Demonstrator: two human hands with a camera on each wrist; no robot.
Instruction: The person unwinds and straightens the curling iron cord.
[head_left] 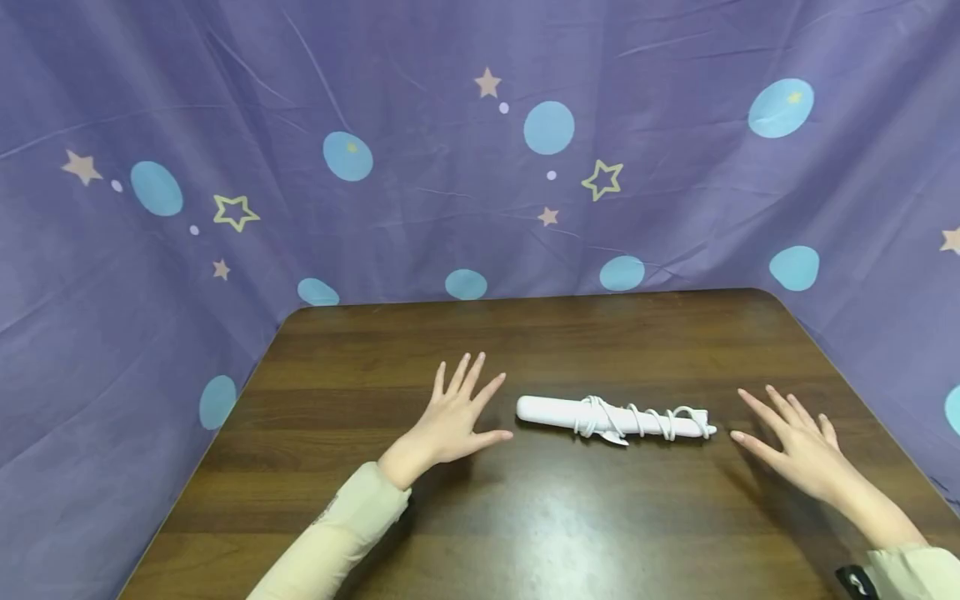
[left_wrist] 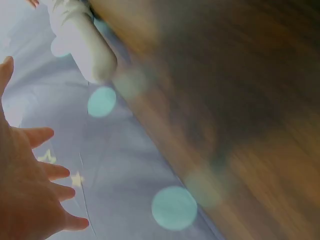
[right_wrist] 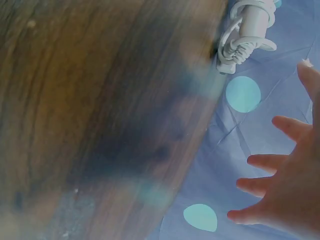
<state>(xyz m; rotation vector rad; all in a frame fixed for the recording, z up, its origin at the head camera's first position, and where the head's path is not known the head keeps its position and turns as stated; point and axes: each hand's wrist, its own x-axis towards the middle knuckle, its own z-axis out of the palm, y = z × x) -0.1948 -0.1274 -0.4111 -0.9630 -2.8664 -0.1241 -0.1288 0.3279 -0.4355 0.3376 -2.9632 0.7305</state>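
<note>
A white wand-shaped appliance, its white cord wound round it, lies crosswise on the brown wooden table. Its thick rounded end points left, toward my left hand, which is spread with straight fingers just short of it. Beyond the thin, corded end on the right, my right hand is likewise spread and touches nothing. The left wrist view has the smooth rounded end of the appliance past my fingers. In the right wrist view, cord loops and the narrow end show near the top.
The wooden table has rounded far corners. A purple curtain with blue dots and stars hangs behind it and along both sides. Pale sleeves cover my forearms, and a dark band sits at the right wrist.
</note>
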